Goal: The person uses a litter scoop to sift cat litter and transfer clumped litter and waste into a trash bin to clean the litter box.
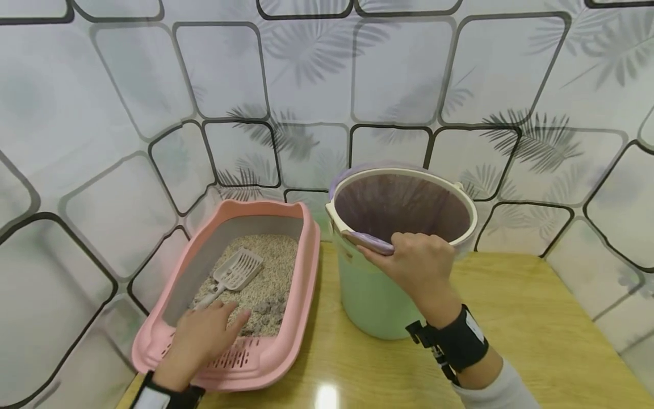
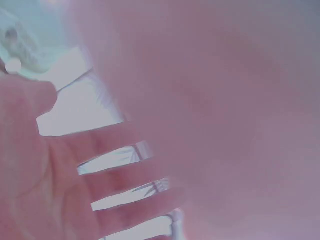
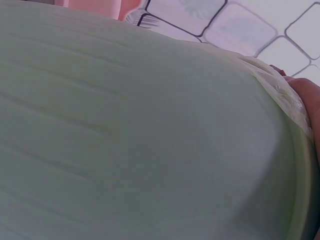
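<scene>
My left hand (image 1: pixel 204 329) is over the front of a pink litter box (image 1: pixel 309 250), its fingers extended close to the handle end of a light grey litter scoop (image 1: pixel 240 270). The left wrist view shows the fingers (image 2: pixel 115 177) straight and slightly spread, with gaps between them. The slotted scoop lies on beige litter (image 1: pixel 278 258) with darker grey clumps near the front. My right hand (image 1: pixel 419 258) grips the near rim of a pale green trash can (image 1: pixel 373 307), fingers curled over it. A purple trash bag (image 1: pixel 373 243) lines the can and folds over its cream rim.
Litter box and trash can stand side by side on a yellow wooden surface (image 1: pixel 521 318). White patterned covering (image 1: pixel 403 68) rises behind them and at both sides. The box's front ledge has slots.
</scene>
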Demonstrator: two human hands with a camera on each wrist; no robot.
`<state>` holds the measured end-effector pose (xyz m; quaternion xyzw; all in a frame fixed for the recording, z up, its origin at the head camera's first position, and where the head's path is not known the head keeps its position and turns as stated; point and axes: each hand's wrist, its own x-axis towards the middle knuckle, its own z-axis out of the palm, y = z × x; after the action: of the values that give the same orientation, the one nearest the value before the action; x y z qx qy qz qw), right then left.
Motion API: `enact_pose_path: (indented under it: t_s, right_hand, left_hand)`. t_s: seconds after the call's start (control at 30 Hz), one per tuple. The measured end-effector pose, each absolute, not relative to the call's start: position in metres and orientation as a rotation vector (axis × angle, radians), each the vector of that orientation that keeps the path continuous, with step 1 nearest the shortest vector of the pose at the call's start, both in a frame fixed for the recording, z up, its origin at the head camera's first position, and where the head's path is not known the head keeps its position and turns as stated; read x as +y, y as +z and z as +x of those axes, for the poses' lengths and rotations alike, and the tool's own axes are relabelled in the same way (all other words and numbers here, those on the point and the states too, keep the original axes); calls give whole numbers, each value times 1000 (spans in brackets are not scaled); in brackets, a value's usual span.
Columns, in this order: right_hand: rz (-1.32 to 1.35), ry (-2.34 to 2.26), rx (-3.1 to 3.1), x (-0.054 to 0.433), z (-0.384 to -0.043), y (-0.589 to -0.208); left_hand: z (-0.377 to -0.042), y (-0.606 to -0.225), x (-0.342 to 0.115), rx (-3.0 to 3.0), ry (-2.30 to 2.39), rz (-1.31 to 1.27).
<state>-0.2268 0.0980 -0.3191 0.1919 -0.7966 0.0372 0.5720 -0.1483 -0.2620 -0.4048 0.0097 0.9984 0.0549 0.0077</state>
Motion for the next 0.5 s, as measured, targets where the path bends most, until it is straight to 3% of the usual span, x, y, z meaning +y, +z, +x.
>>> enact_pose_path:
  t_s: [0.13,0.27,0.5]
  right_hand:
    - [449,78,-1876,100,-229,-320]
    - [456,79,-1891,102,-228,-321]
    - [454,103,-1865,98,-227,-319]
  left_hand:
    - [-198,-382,-282,2995,102,100]
    - [-240,-385,-294,2887,193,180]
    - [-261,-395,-300,2772,107,81]
